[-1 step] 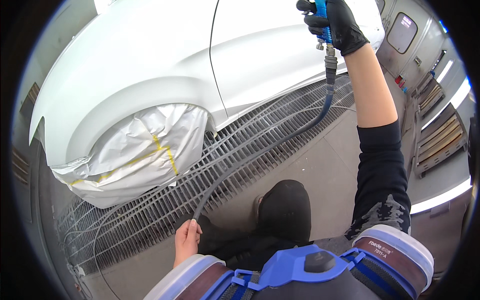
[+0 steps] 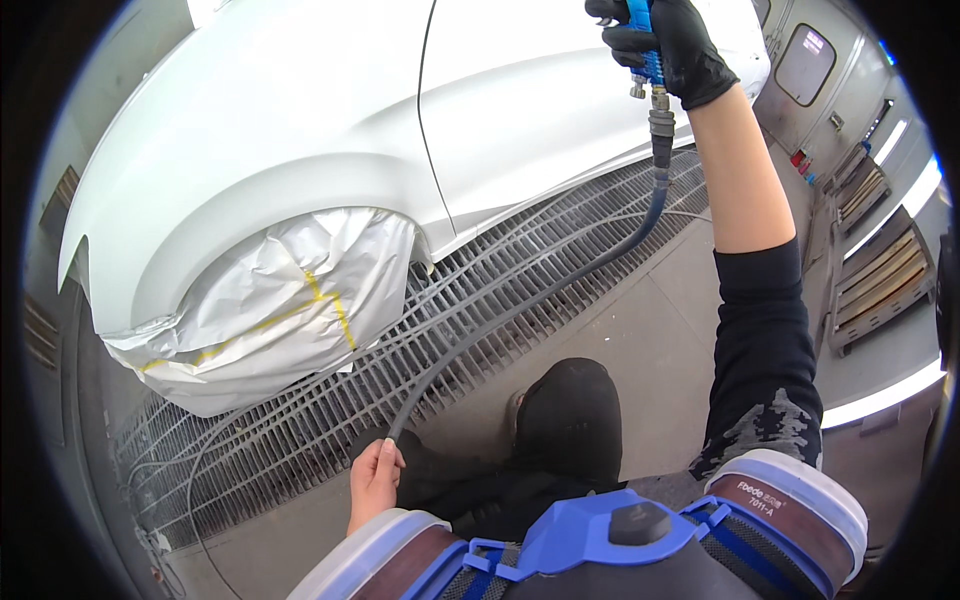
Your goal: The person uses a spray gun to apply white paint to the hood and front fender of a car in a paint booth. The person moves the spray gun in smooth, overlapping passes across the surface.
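My gloved right hand is clamped around the blue spray gun, raised beside the white car door. Its air hose runs down-left to my bare left hand, closed around it near my knee.

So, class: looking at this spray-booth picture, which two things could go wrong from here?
1. The dark air hose hangs in a loop from the blue spray gun in the gloved right hand to the bare left hand; it might swing against the white car door panel.
2. Slack hose lying on the metal floor grating beside the knee could snag.
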### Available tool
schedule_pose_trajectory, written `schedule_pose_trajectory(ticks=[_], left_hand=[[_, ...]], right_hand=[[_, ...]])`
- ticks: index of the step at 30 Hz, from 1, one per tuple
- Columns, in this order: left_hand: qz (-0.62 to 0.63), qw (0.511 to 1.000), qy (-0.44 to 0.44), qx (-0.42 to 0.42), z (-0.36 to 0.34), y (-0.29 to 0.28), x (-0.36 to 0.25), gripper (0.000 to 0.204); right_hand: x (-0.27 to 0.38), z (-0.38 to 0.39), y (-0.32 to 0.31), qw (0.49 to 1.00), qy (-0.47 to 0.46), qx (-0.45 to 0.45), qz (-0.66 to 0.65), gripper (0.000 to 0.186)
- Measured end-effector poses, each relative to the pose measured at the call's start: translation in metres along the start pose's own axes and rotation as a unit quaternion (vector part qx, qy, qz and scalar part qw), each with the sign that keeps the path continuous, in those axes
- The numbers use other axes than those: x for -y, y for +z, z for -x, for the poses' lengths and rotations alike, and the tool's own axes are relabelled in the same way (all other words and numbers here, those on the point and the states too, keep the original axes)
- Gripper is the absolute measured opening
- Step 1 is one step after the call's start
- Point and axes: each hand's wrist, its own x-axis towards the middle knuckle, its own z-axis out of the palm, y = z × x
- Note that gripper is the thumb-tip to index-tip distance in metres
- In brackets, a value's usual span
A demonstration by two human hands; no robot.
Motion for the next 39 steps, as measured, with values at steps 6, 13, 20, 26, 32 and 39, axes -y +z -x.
schedule_pose_trajectory(ticks=[6, 13, 20, 26, 32, 39], left_hand=[[-0.006, 0.999, -0.035, 0.011, -0.024, 0.021, -0.003, 0.042], [-0.075, 0.991, -0.104, 0.046, -0.035, 0.031, -0.067, 0.037], [-0.31, 0.926, -0.211, 0.04, 0.005, -0.003, -0.1, 0.044], [-0.329, 0.897, -0.296, -0.012, 0.083, -0.011, -0.144, 0.05], [-0.322, 0.887, -0.332, -0.003, 0.135, -0.009, -0.253, 0.058], [-0.436, 0.793, -0.423, 0.028, 0.195, -0.026, -0.355, 0.063]], right_hand=[[0.01, -0.019, -0.025, 0.995, -0.021, -0.08, 0.063, 0.035], [0.027, -0.063, -0.094, 0.905, -0.063, -0.359, 0.217, 0.041], [0.054, -0.115, -0.049, 0.959, 0.072, -0.265, 0.072, 0.042], [0.125, -0.127, -0.004, 0.98, 0.177, -0.087, 0.025, 0.048], [0.148, -0.138, 0.0, 0.956, 0.165, -0.243, 0.024, 0.039], [0.13, -0.118, 0.014, 0.927, 0.289, -0.035, -0.239, 0.024]])
